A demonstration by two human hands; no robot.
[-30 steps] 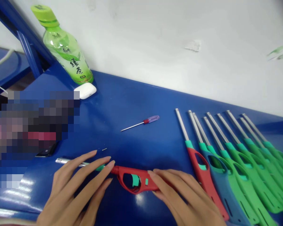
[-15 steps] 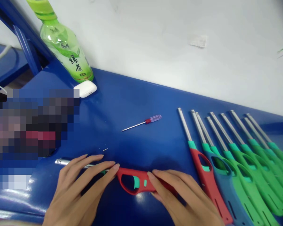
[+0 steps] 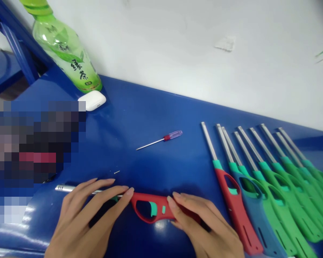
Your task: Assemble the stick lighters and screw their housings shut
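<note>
A red gas lighter (image 3: 150, 200) with a green trigger and a metal tube lies crosswise on the blue table, its tube pointing left. My left hand (image 3: 91, 211) is closed over the tube side, fingertips pressed at the front end of the red body. Part of the tube is hidden under those fingers. At the other end, my right hand (image 3: 204, 222) pinches the handle between thumb and fingers, covering its rear. Just beyond my left hand lies a small screw (image 3: 116, 172). A screwdriver (image 3: 161, 139) with a clear purple and red handle rests farther back.
Several gas lighters with green bodies (image 3: 288, 197) lie in a row at right, beside a blue one (image 3: 258, 211) and another red one (image 3: 238, 211). A green tea bottle (image 3: 67, 53) and a white case (image 3: 93, 100) stand back left. A blurred-out area covers the left.
The view has shifted slightly, so most things sit a little farther left. Both hands keep their places on the red lighter.
</note>
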